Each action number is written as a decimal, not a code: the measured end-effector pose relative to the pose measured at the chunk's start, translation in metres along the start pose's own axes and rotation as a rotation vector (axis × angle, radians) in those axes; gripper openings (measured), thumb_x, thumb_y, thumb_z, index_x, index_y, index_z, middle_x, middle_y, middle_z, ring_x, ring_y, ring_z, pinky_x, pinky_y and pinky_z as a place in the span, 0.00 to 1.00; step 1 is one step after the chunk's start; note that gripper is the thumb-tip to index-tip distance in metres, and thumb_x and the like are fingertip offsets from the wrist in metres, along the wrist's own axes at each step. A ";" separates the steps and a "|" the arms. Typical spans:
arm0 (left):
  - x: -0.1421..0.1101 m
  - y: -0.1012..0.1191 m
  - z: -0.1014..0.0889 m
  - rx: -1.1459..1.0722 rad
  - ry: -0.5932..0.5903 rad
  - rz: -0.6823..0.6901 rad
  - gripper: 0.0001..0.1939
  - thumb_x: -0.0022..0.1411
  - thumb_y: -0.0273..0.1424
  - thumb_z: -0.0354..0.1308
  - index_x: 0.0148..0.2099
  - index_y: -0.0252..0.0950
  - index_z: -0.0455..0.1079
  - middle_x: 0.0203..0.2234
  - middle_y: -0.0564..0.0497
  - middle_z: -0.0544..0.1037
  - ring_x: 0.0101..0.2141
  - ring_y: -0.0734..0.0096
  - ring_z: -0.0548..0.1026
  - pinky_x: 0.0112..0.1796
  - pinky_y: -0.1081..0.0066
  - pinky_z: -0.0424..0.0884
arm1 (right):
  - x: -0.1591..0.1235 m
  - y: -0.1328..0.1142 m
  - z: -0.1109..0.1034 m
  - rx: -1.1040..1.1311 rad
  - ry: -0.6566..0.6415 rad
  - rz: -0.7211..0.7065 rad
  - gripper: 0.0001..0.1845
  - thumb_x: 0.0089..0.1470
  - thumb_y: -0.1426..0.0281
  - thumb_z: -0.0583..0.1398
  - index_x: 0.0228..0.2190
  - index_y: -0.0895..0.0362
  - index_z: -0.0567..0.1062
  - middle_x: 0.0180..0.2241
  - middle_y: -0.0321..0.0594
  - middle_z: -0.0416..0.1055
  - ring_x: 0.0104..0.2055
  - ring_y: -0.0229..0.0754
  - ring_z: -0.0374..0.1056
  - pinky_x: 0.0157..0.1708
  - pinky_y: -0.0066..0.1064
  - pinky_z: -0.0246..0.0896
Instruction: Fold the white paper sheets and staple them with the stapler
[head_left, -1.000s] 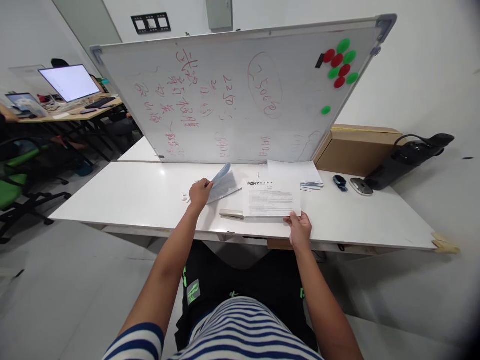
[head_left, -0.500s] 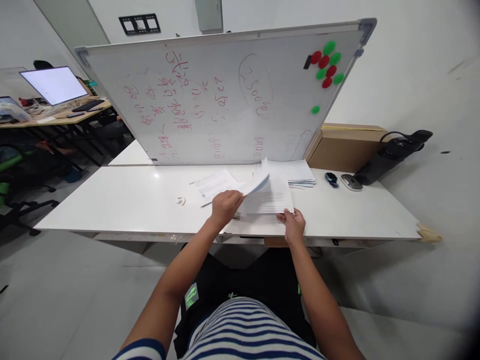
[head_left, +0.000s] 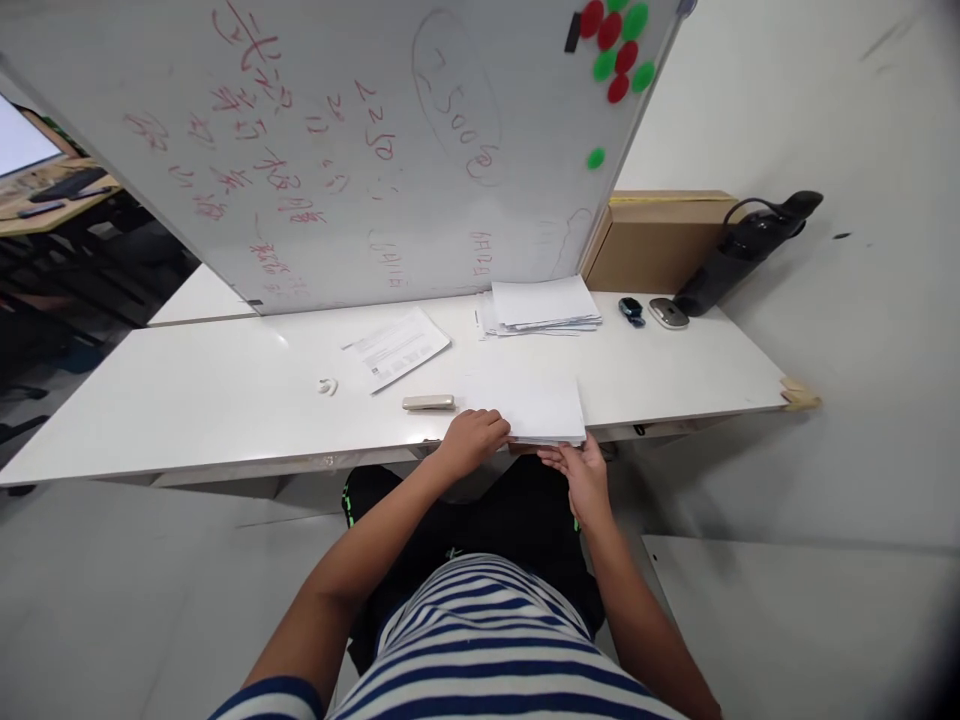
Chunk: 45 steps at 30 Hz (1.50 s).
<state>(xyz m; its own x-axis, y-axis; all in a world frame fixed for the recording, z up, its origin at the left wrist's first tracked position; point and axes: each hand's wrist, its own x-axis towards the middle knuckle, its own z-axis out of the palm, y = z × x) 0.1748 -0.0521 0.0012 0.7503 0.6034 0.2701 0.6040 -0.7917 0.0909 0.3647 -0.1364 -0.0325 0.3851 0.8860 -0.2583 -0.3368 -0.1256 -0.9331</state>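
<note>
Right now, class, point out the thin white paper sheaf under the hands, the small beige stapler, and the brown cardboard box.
thin white paper sheaf [head_left: 544, 410], head view, blank top sheet
small beige stapler [head_left: 428, 402], head view, its middle
brown cardboard box [head_left: 660, 250], head view, front face

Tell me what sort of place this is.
Most likely an office or workroom. A whiteboard with red writing and magnets stands on a long white desk, paper stacks lie on it, and more desks with keyboards stand behind.

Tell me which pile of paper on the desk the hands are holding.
The blank-topped stack at the near desk edge, between left hand and right hand; the others lie untouched farther back.
</note>
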 end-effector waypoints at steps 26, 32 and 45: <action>0.002 0.004 0.007 -0.273 -0.010 -0.314 0.10 0.67 0.34 0.51 0.38 0.39 0.73 0.34 0.53 0.74 0.34 0.74 0.73 0.30 0.74 0.62 | 0.010 0.014 -0.031 -0.102 -0.015 0.117 0.24 0.45 0.64 0.64 0.44 0.59 0.71 0.29 0.37 0.76 0.30 0.42 0.73 0.37 0.35 0.68; -0.003 0.004 0.011 0.003 -0.091 -0.114 0.11 0.68 0.33 0.48 0.38 0.38 0.71 0.35 0.50 0.74 0.35 0.68 0.71 0.32 0.69 0.61 | 0.007 0.008 -0.029 -0.027 -0.132 0.224 0.20 0.42 0.65 0.65 0.39 0.57 0.72 0.31 0.38 0.77 0.30 0.44 0.74 0.34 0.36 0.72; -0.022 0.024 0.010 -0.134 -0.125 -0.116 0.13 0.66 0.39 0.51 0.46 0.37 0.69 0.47 0.44 0.72 0.46 0.60 0.68 0.44 0.62 0.62 | 0.020 0.010 -0.030 -0.037 -0.072 0.204 0.25 0.43 0.57 0.67 0.42 0.56 0.75 0.42 0.43 0.76 0.42 0.48 0.73 0.40 0.37 0.71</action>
<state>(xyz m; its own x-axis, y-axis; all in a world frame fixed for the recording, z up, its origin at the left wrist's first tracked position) 0.1753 -0.0839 -0.0118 0.7102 0.6919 0.1302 0.6536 -0.7167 0.2431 0.3944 -0.1336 -0.0544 0.2490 0.8701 -0.4254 -0.3691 -0.3209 -0.8723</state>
